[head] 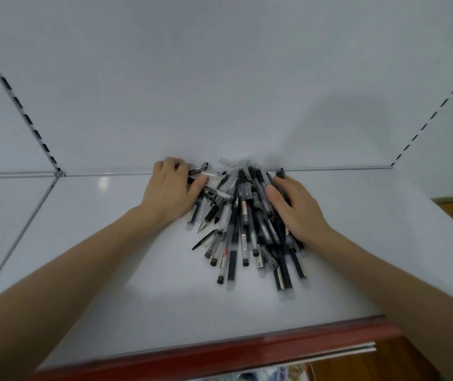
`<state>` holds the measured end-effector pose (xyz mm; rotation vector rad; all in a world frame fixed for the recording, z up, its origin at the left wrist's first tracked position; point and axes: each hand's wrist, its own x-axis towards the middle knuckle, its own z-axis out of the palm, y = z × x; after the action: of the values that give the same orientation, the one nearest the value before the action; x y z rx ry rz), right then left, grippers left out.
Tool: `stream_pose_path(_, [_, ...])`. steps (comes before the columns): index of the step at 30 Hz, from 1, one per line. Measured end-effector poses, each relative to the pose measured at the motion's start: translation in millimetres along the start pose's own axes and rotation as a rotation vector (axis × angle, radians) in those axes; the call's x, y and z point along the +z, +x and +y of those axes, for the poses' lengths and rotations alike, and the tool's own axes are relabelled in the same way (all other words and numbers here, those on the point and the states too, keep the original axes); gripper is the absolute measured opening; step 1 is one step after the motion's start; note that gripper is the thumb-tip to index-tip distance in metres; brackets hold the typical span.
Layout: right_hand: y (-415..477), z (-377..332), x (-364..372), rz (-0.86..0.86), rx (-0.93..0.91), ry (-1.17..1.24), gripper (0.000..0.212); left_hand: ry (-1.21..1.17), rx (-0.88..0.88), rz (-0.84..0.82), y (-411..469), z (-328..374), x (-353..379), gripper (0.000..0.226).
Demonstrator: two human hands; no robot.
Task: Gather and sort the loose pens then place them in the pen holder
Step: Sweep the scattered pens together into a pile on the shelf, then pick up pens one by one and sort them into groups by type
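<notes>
Left hand (170, 188): fingers curled down at the heap's far-left corner, thumb stretched toward 3 o'clock across a few barrels. It seems to be clutching two or three of them, though the curled fingers hide how many.
Right hand (295, 209): slack and spread, fingers nearly straight, laid flat against the heap's right flank with fingertips toward 11 o'clock. It presses and grips nothing.
Pens (242, 224): one dark heap on the shelf between the two hands, touching both. The bulk lies at about 4 o'clock from the left hand and 9 o'clock from the right.
Long axis: most barrels run roughly 12 to 6, fanning wider at the near ends, while a few by the left hand lie crosswise.
Nearer hand: the right lies alongside the barrels and the left only at their far ends — so squeezing the fan shut looks like the right's job.
Shelf (110, 243): white and glossy, with the back panel (220, 92) at 12 o'clock just behind the heap and a red front edge (247, 350) at 6.
Pen holder: nowhere in sight from here.
</notes>
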<state>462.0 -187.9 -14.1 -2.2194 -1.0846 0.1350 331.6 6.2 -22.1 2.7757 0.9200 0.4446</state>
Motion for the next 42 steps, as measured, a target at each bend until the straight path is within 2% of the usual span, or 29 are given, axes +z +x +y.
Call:
stream_pose_path(2, [1.0, 4.8, 2.0, -0.014, 0.0, -0.009, 0.044, -0.054, -0.02, -0.042, -4.2, 6.2, -1.4, 0.076])
stream_pose_path(6, [0.4, 5.6, -0.1, -0.04, 0.005, -0.01, 0.05, -0.264, -0.043, -0.086, -19.8, 31.3, -8.7, 0.055])
stream_pose_path(9, [0.1, 7.2, -7.4, -0.064, -0.041, 0.046, 0.041, -0.381, -0.063, -0.05, -29.4, 39.7, -16.3, 0.047])
stream_pose_path(15, [10.5, 25.3, -29.8, -0.204, -0.168, -0.014, 0.037, -0.38, -0.231, 0.009, -49.3, 25.3, -28.3, 0.045])
stream_pose_path(18, [20.2, 27.3, -37.6, -0.168, -0.3, -0.077, 0.028, -0.37, -0.297, 0.025, -62.8, 18.1, -29.0, 0.038])
stream_pose_path(20, [28.0, 20.7, -38.8, -0.119, -0.381, -0.079, 0.023, -0.342, -0.297, 0.034, -71.1, 17.7, -27.9, 0.032])
stream_pose_path(23, [38.4, -5.1, -33.0, -0.153, -0.459, -0.004, 0.018, -0.276, -0.253, 0.047, -77.7, 20.8, -26.9, 0.025])
stream_pose_path(27, [48.0, -48.3, -8.2, -0.283, -0.475, -0.03, 0.021, -0.232, -0.201, 0.029, -80.2, 23.0, -26.1, 0.025])
stream_pose_path(32, [65.6, -80.0, 18.1, -0.371, -0.424, -0.355, 0.031, -0.232, -0.163, 0.027, -85.7, 17.2, -27.5, 0.024])
stream_pose_path(34, [69.2, -83.2, 25.4, -0.386, -0.376, -0.379, 0.035, -0.243, -0.15, 0.018, -86.1, 14.3, -29.0, 0.023])
stream_pose_path(37, [69.3, -81.2, 22.6, -0.371, -0.32, -0.259, 0.028, -0.257, -0.148, 0.01, -81.2, 12.7, -32.2, 0.021])
stream_pose_path(42, [59.8, -59.0, -18.9, -0.186, -0.176, 0.255, 0.013, -0.291, -0.149, 0.02, -57.2, 10.6, -33.5, 0.018])
